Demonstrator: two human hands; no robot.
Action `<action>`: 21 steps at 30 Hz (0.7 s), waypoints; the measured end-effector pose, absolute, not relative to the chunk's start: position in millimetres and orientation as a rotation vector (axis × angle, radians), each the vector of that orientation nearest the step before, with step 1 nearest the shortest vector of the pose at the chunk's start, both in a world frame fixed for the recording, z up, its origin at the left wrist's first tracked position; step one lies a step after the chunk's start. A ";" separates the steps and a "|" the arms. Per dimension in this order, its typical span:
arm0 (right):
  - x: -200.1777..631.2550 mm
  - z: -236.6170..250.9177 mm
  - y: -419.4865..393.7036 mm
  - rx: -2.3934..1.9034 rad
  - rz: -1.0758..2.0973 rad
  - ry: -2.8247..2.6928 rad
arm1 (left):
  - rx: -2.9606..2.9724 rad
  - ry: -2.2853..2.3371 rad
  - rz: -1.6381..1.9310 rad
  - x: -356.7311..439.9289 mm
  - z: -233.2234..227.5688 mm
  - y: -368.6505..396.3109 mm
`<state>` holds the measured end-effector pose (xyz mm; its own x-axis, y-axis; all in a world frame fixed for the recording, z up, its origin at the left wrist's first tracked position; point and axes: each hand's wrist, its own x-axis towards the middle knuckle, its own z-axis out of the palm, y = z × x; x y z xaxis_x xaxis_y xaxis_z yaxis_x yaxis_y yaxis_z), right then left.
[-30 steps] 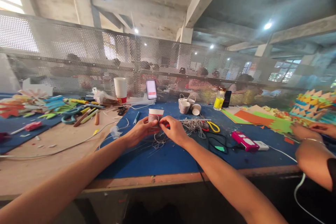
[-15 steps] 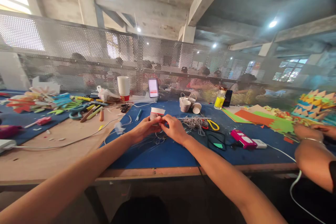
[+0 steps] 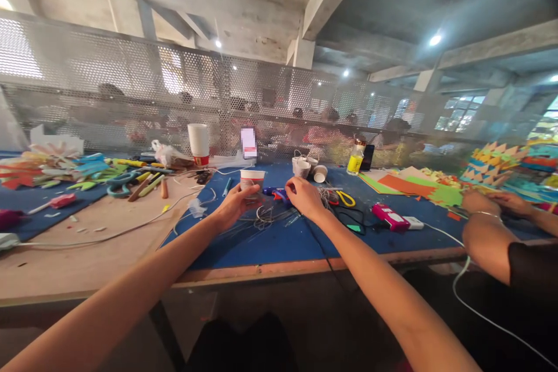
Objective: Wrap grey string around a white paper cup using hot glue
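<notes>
Left hand [image 3: 233, 207] clamps the paper cup [image 3: 251, 181], right hand [image 3: 305, 197] closes on the glue gun [image 3: 274, 192]; its cord could snag the string pile [image 3: 325, 197] mid-table.

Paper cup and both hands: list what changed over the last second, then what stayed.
The right hand left the paper cup and moved right, onto a blue tool on the blue mat. The left hand stayed on the cup. The string pile and the yellow scissors lie as before.

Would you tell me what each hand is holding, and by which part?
The left hand grips the paper cup around its lower side wall. The right hand rests by the blue glue gun; its grasp cannot be told.
</notes>
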<state>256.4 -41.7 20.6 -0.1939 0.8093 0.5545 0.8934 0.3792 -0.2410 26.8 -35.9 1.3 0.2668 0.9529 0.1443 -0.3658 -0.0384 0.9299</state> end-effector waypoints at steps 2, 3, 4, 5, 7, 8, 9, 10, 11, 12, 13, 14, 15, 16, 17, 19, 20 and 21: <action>259.7 19.7 -41.2 -1.646 -0.082 -2.030 | 1.125 0.671 1.231 26.5 1.1 -35.6; 259.7 19.0 -40.4 -1.721 -0.043 -2.034 | 1.126 0.674 1.240 26.4 0.9 -35.6; 258.8 18.5 -39.1 -1.773 -0.017 -2.040 | 1.127 0.674 1.245 26.4 0.7 -35.7; 257.1 18.2 -37.2 -1.806 0.001 -2.045 | 1.129 0.676 1.245 26.3 0.5 -36.0; 252.2 19.0 -31.7 -1.844 0.025 -2.058 | 1.136 0.680 1.237 26.2 0.2 -36.7; 249.5 20.0 -28.1 -1.866 0.039 -2.066 | 1.139 0.681 1.228 26.0 0.0 -37.1; 246.9 21.4 -24.0 -1.891 0.055 -2.073 | 1.143 0.679 1.222 25.9 -0.1 -37.3; 244.7 23.0 -19.5 -1.918 0.073 -2.080 | 1.145 0.676 1.216 25.7 -0.3 -37.3; 242.9 24.5 -14.8 -1.943 0.095 -2.085 | 1.145 0.675 1.210 25.5 -0.5 -37.3; 241.7 25.8 -10.2 -1.965 0.118 -2.088 | 1.143 0.674 1.206 25.3 -0.7 -37.2; 241.0 26.7 -5.7 -1.983 0.144 -2.090 | 1.139 0.674 1.204 25.1 -0.9 -37.1; 241.0 27.0 -1.5 -1.998 0.172 -2.088 | 1.132 0.678 1.205 24.9 -1.0 -37.0; 241.5 26.5 2.2 -2.010 0.202 -2.084 | 1.127 0.679 1.204 24.8 -1.2 -37.0; 242.6 25.4 5.4 -2.018 0.233 -2.077 | 1.123 0.676 1.210 24.8 -1.3 -37.0; 244.1 23.7 8.1 -2.021 0.265 -2.064 | 1.122 0.666 1.213 24.9 -1.4 -37.1; 248.2 18.9 12.0 -2.006 0.338 -2.029 | 1.121 0.654 1.213 24.9 -1.7 -36.7; 250.5 16.2 13.4 -1.988 0.379 -2.007 | 1.121 0.650 1.210 24.8 -1.8 -36.3; 252.7 13.4 14.5 -1.963 0.426 -1.984 | 1.121 0.648 1.207 24.6 -1.8 -35.5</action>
<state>252.7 14.5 13.4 -0.0076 0.9999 0.0155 0.9055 0.0134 -0.4242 24.6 -35.5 -1.8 0.2822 0.9461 0.1587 -0.3907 -0.0378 0.9197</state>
